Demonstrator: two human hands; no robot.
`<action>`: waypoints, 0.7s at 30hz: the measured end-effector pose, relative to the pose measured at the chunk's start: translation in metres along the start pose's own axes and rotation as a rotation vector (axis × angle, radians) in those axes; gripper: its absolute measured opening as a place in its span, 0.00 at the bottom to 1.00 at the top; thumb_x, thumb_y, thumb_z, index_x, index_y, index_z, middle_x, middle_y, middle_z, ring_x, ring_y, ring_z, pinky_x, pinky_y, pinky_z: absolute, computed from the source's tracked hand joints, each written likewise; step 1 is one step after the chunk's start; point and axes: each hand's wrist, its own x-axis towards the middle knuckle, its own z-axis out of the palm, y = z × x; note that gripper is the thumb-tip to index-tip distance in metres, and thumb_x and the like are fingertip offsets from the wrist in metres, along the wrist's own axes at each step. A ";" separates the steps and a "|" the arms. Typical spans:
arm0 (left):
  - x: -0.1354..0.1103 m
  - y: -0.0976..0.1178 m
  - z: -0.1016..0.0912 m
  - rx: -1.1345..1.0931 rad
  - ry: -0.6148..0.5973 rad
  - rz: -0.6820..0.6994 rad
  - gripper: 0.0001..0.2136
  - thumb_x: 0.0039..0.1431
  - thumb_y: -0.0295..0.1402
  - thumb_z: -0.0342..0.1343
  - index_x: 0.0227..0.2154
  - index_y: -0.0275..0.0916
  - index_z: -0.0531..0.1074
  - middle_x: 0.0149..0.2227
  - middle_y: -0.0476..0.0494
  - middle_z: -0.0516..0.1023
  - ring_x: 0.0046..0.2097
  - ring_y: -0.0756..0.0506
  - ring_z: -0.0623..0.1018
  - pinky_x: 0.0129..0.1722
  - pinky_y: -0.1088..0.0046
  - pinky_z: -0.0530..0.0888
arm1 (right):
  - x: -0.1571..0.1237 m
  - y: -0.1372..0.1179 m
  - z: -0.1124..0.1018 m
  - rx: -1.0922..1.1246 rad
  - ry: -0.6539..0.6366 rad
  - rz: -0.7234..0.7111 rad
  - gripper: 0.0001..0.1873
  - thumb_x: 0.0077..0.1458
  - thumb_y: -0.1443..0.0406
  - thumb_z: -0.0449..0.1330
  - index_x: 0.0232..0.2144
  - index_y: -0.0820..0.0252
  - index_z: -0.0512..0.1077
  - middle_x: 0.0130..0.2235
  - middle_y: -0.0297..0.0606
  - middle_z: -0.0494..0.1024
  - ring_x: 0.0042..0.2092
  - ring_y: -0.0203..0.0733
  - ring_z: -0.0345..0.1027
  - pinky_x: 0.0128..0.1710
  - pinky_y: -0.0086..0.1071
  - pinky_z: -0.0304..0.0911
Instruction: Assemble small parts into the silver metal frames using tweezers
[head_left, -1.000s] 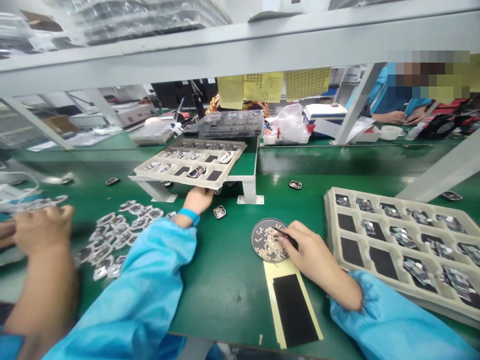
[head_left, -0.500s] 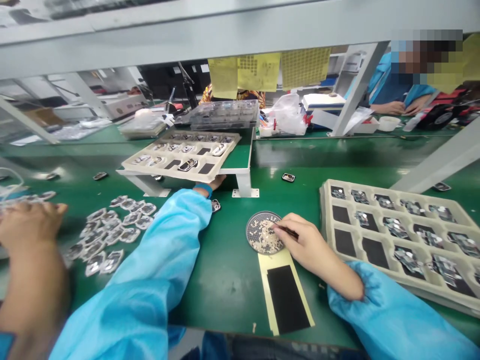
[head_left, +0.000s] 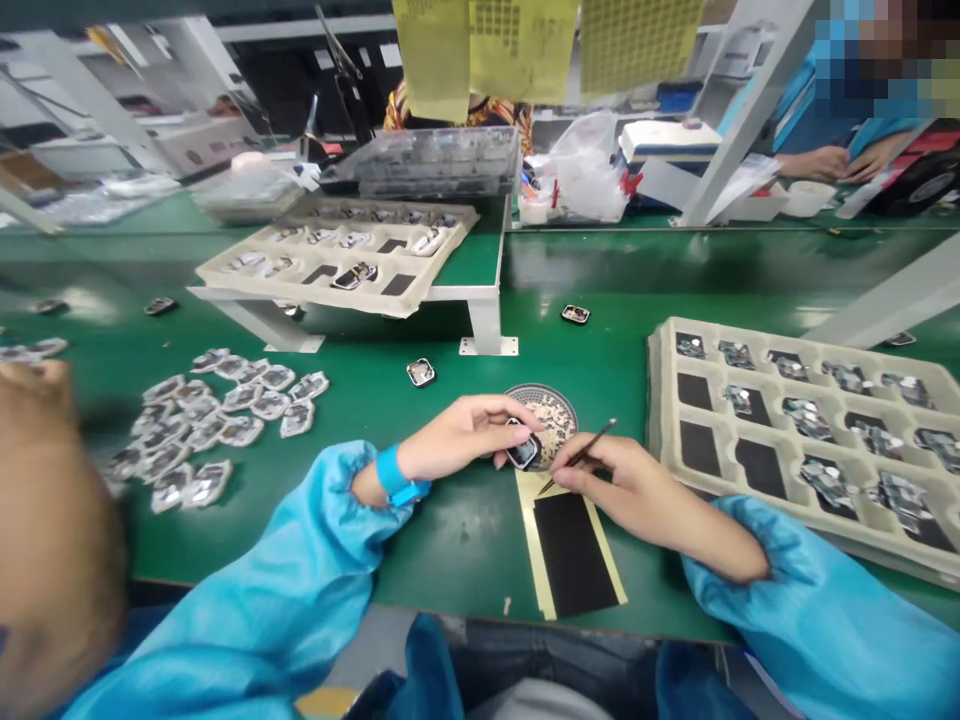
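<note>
My left hand (head_left: 469, 437) grips a small dark watch-like casing (head_left: 523, 452) with a pale rim between thumb and fingers, over the near-left edge of a round dish (head_left: 559, 405). Tiny beige pieces lie scattered in that dish. Tweezers (head_left: 581, 455) sit pinched in my right hand (head_left: 611, 470), just right of the casing, their tips pointing down to the left. Below both hands, a black rectangular sheet (head_left: 577, 560) rests on a yellow strip (head_left: 532, 545). A blue band (head_left: 394, 477) circles my left wrist.
Right of me stands a beige compartment tray (head_left: 667, 410) holding circuit parts. Several similar casings (head_left: 202, 415) are grouped at left, beside a co-worker's arm (head_left: 52, 500). Another tray (head_left: 300, 285) sits on a raised stand (head_left: 484, 315). Single casings (head_left: 421, 372) lie around the bench.
My left hand has come back from under the raised stand to the dish, with a casing in it. My right hand has drawn the tweezers back from the dish. The view has tilted down.
</note>
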 end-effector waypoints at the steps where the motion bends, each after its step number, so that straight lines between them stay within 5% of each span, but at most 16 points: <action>1: -0.001 0.000 0.000 0.031 -0.052 -0.030 0.12 0.60 0.37 0.62 0.42 0.36 0.79 0.38 0.40 0.81 0.28 0.51 0.76 0.28 0.75 0.76 | 0.001 0.003 0.002 -0.014 0.021 -0.018 0.08 0.63 0.60 0.61 0.37 0.58 0.77 0.35 0.36 0.80 0.37 0.40 0.75 0.39 0.33 0.71; 5: -0.007 -0.005 -0.004 0.079 -0.167 -0.109 0.13 0.58 0.33 0.63 0.46 0.37 0.78 0.38 0.41 0.82 0.28 0.50 0.77 0.27 0.74 0.77 | 0.003 0.010 0.007 -0.036 0.051 -0.048 0.06 0.62 0.61 0.63 0.39 0.56 0.78 0.37 0.36 0.82 0.38 0.41 0.76 0.41 0.35 0.72; 17: -0.008 -0.010 -0.001 0.308 -0.022 0.002 0.13 0.54 0.26 0.60 0.42 0.40 0.82 0.28 0.48 0.81 0.24 0.51 0.72 0.22 0.78 0.69 | 0.002 0.002 0.004 -0.041 0.023 -0.045 0.06 0.62 0.62 0.63 0.36 0.57 0.78 0.35 0.36 0.82 0.38 0.42 0.77 0.41 0.35 0.73; 21: -0.010 -0.011 0.005 0.344 0.049 0.019 0.13 0.53 0.26 0.59 0.41 0.38 0.83 0.29 0.46 0.82 0.25 0.50 0.73 0.23 0.76 0.69 | 0.000 -0.006 0.001 0.044 0.172 -0.156 0.02 0.62 0.66 0.63 0.36 0.56 0.77 0.36 0.38 0.82 0.41 0.44 0.77 0.43 0.39 0.73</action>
